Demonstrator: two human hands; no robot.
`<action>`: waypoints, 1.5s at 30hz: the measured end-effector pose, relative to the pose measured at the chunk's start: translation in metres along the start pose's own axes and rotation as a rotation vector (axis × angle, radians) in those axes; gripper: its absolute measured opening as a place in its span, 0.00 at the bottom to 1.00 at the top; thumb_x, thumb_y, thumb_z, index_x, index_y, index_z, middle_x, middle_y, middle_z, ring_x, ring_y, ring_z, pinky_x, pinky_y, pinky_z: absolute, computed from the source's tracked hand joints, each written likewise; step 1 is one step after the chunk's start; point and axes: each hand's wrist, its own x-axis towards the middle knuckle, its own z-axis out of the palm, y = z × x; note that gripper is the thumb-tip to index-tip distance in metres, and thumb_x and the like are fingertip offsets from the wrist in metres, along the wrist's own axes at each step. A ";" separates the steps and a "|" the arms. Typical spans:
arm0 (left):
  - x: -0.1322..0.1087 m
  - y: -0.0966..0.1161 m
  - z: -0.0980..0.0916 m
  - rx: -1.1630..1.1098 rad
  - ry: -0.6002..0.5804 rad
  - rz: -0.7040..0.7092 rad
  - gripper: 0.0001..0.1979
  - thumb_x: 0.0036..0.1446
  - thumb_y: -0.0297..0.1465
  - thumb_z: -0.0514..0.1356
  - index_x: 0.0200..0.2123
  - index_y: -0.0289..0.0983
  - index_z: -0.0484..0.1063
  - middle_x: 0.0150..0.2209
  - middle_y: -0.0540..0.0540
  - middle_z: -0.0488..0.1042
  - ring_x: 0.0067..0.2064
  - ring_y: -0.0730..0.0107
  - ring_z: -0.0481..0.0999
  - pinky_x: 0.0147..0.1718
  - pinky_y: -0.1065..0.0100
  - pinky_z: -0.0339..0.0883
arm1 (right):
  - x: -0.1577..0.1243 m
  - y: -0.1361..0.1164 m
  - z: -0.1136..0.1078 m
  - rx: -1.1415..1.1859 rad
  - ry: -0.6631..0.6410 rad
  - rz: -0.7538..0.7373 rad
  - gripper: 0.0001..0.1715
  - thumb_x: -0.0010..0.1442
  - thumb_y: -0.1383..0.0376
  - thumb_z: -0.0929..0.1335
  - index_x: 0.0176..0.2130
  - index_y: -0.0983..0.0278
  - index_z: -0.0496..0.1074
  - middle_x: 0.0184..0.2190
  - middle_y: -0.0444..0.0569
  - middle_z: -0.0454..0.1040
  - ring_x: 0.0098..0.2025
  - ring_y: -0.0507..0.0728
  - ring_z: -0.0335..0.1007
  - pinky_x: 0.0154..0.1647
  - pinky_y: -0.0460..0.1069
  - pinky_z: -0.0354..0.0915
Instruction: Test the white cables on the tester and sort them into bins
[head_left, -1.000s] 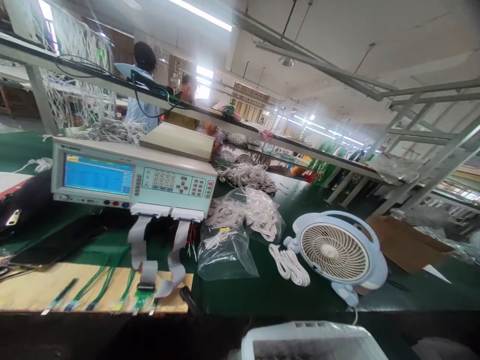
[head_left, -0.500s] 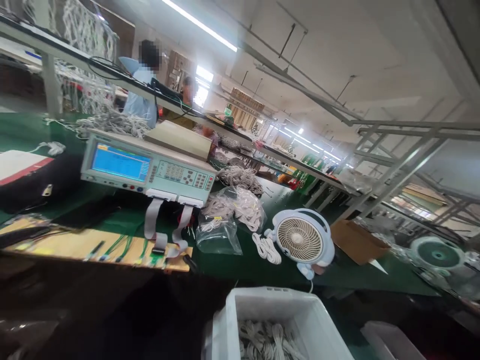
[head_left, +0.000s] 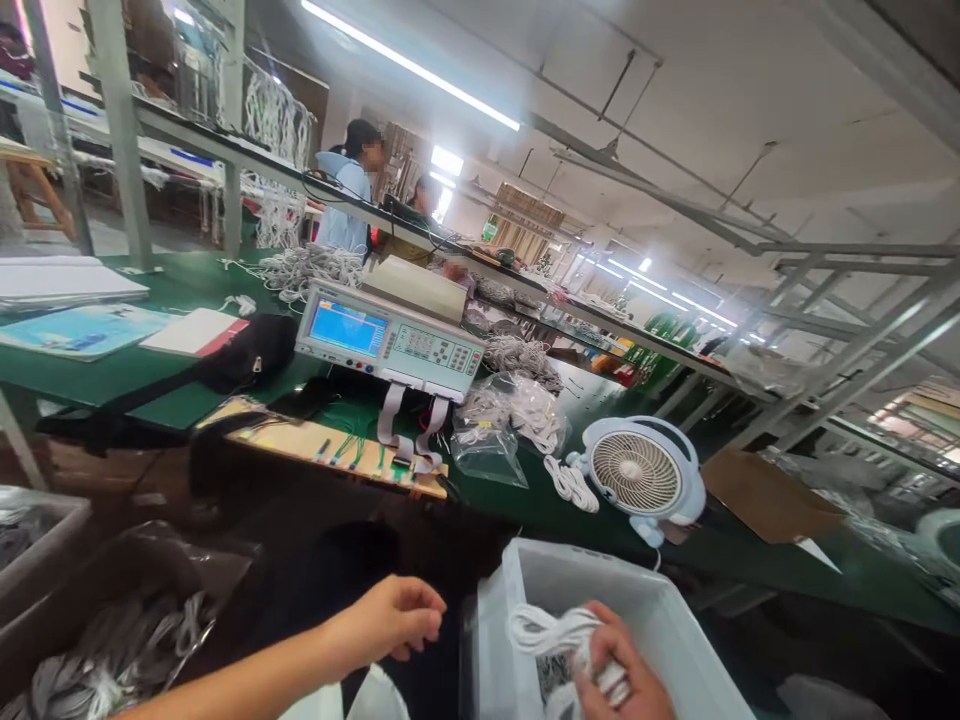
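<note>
- The right hand [head_left: 626, 675] had its fingers closed around a white cable bundle [head_left: 551, 630], inside the white bin [head_left: 637, 595] in front of the counter [head_left: 525, 505].
- The left hand [head_left: 390, 620] hung beside the bin, fingers curled closed, empty.

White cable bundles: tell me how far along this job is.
Looks done: bagged cables lie on the bench beside the tester. In hand: the right hand grips a white cable bundle in the white bin; the left hand hovers curled, apparently empty. Remaining: likely the loose cables in the box.

White bin [head_left: 564, 572] walls the right hand [head_left: 624, 668] in; left hand [head_left: 393, 616] clear
</note>
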 end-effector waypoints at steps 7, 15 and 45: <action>0.007 0.019 -0.034 -0.471 -0.039 -0.178 0.15 0.42 0.40 0.59 0.25 0.33 0.64 0.19 0.54 0.62 0.20 0.81 0.62 0.22 0.76 0.57 | 0.018 -0.098 0.130 0.219 -0.576 -0.793 0.13 0.40 0.76 0.62 0.27 0.61 0.66 0.44 0.48 0.67 0.48 0.58 0.61 0.47 0.51 0.60; 0.020 -0.005 -0.076 -0.515 0.186 -0.197 0.10 0.40 0.32 0.60 0.24 0.35 0.61 0.17 0.56 0.59 0.18 0.82 0.57 0.18 0.76 0.48 | 0.049 -0.128 0.155 0.465 -0.925 -0.534 0.30 0.28 0.79 0.57 0.32 0.62 0.69 0.48 0.46 0.64 0.51 0.57 0.56 0.53 0.53 0.51; 0.072 -0.019 -0.096 -0.101 0.458 0.129 0.13 0.41 0.36 0.61 0.25 0.32 0.64 0.19 0.54 0.63 0.21 0.80 0.59 0.21 0.76 0.52 | 0.088 -0.067 0.251 0.952 -0.600 0.468 0.15 0.48 0.60 0.67 0.35 0.67 0.68 0.24 0.46 0.71 0.26 0.53 0.66 0.27 0.46 0.61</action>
